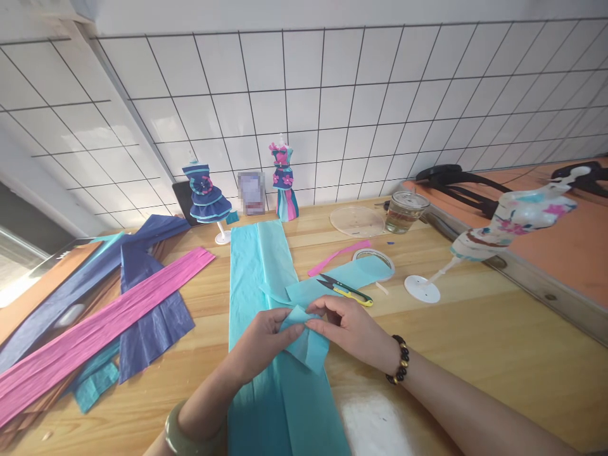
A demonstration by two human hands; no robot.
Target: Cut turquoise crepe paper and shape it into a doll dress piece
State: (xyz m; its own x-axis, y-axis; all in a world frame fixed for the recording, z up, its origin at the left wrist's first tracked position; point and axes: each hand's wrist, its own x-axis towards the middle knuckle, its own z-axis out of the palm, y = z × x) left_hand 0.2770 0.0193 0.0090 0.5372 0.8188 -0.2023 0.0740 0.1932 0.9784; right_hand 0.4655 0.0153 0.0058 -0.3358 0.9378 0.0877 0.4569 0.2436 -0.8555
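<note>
Both hands pinch a small folded piece of turquoise crepe paper [311, 348] above a long turquoise crepe paper sheet [256, 405] on the table. My left hand [266, 342] grips its left edge between thumb and fingers. On the other side, my right hand [342, 326] pinches its upper right edge. Just beyond my right hand lie yellow-handled thread snips [346, 291], resting on a turquoise strip [339, 282]. That strip partly covers a roll of tape [389, 263].
At left lie pink [142, 297] and dark blue [152, 335] paper strips. Two dressed miniature mannequins [206, 196] [285, 183] stand by the tiled wall. A third mannequin [513, 221] leans at right. A glass of liquid [403, 215] stands beside a clear round lid [356, 221].
</note>
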